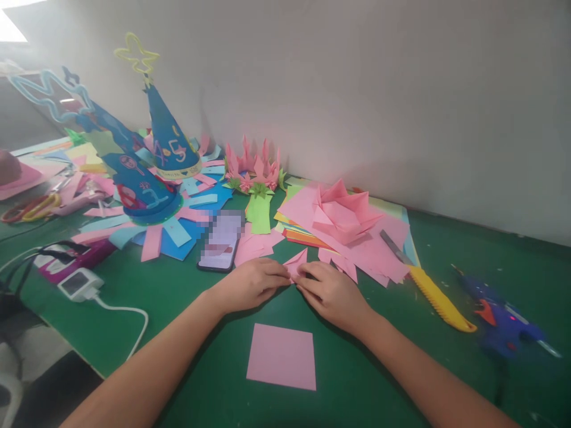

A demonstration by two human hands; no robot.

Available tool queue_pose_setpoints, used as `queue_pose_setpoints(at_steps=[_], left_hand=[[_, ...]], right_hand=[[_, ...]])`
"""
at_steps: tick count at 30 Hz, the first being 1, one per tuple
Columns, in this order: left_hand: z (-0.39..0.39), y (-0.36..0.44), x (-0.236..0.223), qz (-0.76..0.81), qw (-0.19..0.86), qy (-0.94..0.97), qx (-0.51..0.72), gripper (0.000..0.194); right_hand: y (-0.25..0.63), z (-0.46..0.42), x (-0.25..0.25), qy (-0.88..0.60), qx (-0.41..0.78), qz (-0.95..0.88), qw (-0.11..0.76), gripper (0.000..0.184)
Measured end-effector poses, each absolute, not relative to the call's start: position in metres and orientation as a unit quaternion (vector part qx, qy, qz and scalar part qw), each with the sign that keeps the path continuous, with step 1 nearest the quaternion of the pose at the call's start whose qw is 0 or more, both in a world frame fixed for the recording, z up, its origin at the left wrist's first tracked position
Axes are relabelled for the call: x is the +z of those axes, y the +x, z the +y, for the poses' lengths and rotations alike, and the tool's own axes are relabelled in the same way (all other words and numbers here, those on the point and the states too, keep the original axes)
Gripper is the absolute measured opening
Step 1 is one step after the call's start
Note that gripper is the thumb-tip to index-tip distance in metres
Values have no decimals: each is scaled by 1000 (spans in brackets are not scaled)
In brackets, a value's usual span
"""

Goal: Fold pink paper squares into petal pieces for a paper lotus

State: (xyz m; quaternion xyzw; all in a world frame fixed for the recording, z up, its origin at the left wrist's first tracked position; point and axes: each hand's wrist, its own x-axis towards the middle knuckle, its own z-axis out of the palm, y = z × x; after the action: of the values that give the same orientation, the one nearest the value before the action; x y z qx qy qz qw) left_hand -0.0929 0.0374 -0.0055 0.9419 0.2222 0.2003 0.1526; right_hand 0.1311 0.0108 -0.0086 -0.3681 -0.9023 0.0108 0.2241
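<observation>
Between my two hands sits the little pink fold (296, 265), pinched at its near edge by the left hand (250, 284) and right hand (332, 292), so I'd say it's early going. Just below them the pink square (282, 356) lies flat, unfolded; the finished flower (343, 211) sits behind.

phone (222, 240) screen blurred, folded pink paper (297, 266) mostly hidden by fingers
</observation>
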Motion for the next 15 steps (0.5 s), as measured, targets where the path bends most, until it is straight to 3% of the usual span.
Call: queue_pose_setpoints(at_steps=[15], left_hand=[[30,-86,3,254,142,940,179,25]], right_hand=[[129,12,-8,-385,18,-898,211,26]])
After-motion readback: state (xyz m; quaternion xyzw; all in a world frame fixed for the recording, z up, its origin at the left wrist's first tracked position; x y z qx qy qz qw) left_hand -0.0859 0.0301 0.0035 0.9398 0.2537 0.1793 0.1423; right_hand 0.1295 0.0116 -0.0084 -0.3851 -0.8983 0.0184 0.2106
